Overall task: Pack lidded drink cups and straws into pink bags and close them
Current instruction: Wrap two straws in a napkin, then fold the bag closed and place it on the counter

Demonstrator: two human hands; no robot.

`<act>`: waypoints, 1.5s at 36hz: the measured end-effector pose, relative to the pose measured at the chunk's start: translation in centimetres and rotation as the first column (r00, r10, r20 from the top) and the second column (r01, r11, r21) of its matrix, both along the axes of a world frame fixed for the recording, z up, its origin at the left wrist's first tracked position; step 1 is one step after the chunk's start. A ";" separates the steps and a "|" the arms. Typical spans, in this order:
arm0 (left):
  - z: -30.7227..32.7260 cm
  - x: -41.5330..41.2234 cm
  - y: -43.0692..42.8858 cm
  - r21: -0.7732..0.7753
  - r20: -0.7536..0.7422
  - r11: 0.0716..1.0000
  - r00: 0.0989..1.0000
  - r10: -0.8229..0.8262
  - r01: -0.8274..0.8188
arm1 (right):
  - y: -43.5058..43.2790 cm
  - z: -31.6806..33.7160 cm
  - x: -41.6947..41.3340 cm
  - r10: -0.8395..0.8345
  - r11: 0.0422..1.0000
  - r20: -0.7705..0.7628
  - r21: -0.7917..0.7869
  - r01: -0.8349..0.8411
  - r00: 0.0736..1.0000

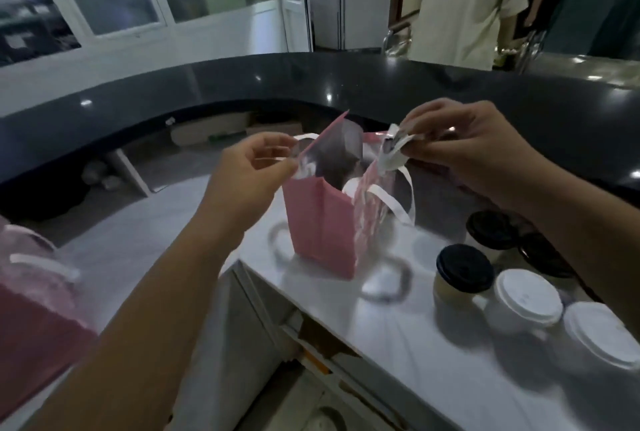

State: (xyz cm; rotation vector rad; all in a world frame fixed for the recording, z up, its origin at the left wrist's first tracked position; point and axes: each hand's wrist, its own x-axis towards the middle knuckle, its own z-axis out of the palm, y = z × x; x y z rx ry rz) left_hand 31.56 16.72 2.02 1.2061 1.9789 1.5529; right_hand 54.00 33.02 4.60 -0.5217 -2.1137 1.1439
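A pink bag (318, 223) with white ribbon handles stands upright on the steel counter (398, 344), its mouth open. A white lid shows inside it. My left hand (252, 167) pinches the bag's left top edge. My right hand (464, 150) pinches the right top edge together with a crumpled white piece. To the right of the bag stand several lidded cups: one with a black lid (464, 269), another black-lidded one (490, 228) behind it, and two with white lids (528, 297) (602, 333).
A second pink bag (38, 309) sits blurred at the lower left. A dark curved bar top (311, 81) runs behind the work surface. A person in a light top (464, 5) stands beyond it. The counter's left edge drops off near the bag.
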 end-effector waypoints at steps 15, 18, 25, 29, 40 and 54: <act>-2.7 -10.5 15.9 -0.552 -0.062 0.797 0.941 -0.333 0.246 | 11.4 -4.3 -13.4 0.081 0.993 0.462 0.036 -0.110 0.883; -3.5 -11.9 16.5 -0.535 -0.022 0.795 0.936 -0.350 0.285 | 12.0 -5.8 -14.6 0.032 0.986 0.559 0.120 -0.119 0.828; -4.3 -14.8 17.0 -0.438 0.012 0.839 0.935 -0.353 0.323 | 11.7 -8.2 -18.2 0.012 0.956 0.805 0.164 -0.242 0.593; -4.9 -16.1 17.7 -0.390 0.045 0.834 0.913 -0.405 0.389 | 11.5 -8.9 -20.5 0.020 0.972 0.855 0.105 -0.211 0.519; -4.7 -20.2 20.6 -0.342 0.063 0.762 0.822 -0.566 0.550 | 11.4 -6.0 -20.0 -0.045 0.999 0.632 0.017 0.044 0.773; -4.3 -21.4 25.1 -0.307 0.025 0.701 0.742 -0.670 0.644 | 10.3 -11.6 -12.0 -0.702 0.505 0.287 -0.444 0.740 0.652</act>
